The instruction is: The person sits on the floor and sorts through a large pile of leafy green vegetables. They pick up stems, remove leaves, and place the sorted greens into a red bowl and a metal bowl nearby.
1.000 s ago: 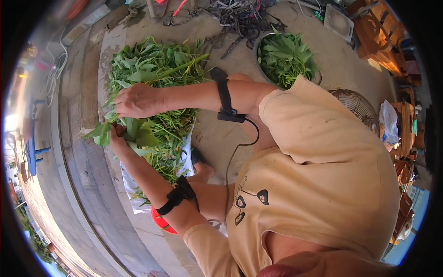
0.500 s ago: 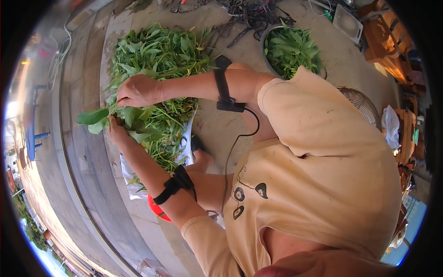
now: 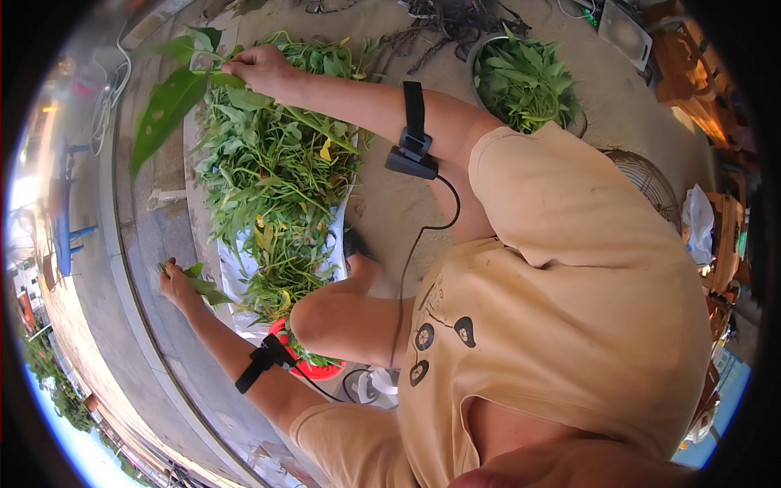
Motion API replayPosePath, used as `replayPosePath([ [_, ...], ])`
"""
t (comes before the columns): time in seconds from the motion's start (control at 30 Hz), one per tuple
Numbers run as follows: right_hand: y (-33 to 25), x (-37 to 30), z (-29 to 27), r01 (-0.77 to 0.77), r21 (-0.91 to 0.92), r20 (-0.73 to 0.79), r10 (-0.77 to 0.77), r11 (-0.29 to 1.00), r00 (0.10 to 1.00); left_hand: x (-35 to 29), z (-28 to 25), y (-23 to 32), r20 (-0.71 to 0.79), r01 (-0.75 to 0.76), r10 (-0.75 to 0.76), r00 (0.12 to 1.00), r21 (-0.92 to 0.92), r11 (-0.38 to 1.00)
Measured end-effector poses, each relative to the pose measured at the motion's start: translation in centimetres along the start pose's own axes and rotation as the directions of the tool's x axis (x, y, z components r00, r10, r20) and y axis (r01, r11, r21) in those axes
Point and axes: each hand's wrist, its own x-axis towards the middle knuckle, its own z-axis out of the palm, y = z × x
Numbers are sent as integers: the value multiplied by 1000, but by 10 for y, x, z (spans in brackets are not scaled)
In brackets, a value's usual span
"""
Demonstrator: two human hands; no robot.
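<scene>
My right hand (image 3: 264,69) is raised over the far end of a pile of leafy greens (image 3: 277,187), closed on a leafy stem (image 3: 213,75). One large leaf on it hangs down and has small holes. Lower in the view, my left hand (image 3: 175,285) is pinched on a small bunch of green leaves (image 3: 207,286), apart from the pile. The pile has long stems and some yellow leaves, and it lies partly on a white sheet (image 3: 237,272). By my knee stands a red basin (image 3: 321,372) with some greens in it.
A metal basin (image 3: 472,73) full of picked leaves stands at the upper right. Dark tangled cords (image 3: 443,28) lie on the ground beyond it. A wire basket (image 3: 647,183) and wooden furniture (image 3: 691,81) are at the right. A raised edge (image 3: 134,301) runs along the left.
My hands have moved apart. The right has gone up and away with a leafy stem; the left has moved down and left with a smaller bunch. More of the red basin shows.
</scene>
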Motion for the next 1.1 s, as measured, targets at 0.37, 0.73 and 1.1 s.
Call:
replayPosePath([
  [0.37, 10, 7, -2, 0, 547, -115, 76, 837, 990, -125, 133, 154, 565, -182, 314, 763, -278, 943],
  [0.73, -7, -11, 2, -15, 547, -179, 135, 837, 975, -148, 172, 183, 370, -646, 536, 759, 329, 688],
  [1.1, -1, -6, 3, -120, 761, 119, 44, 638, 992, -70, 137, 150, 845, -202, 2, 535, 125, 971],
])
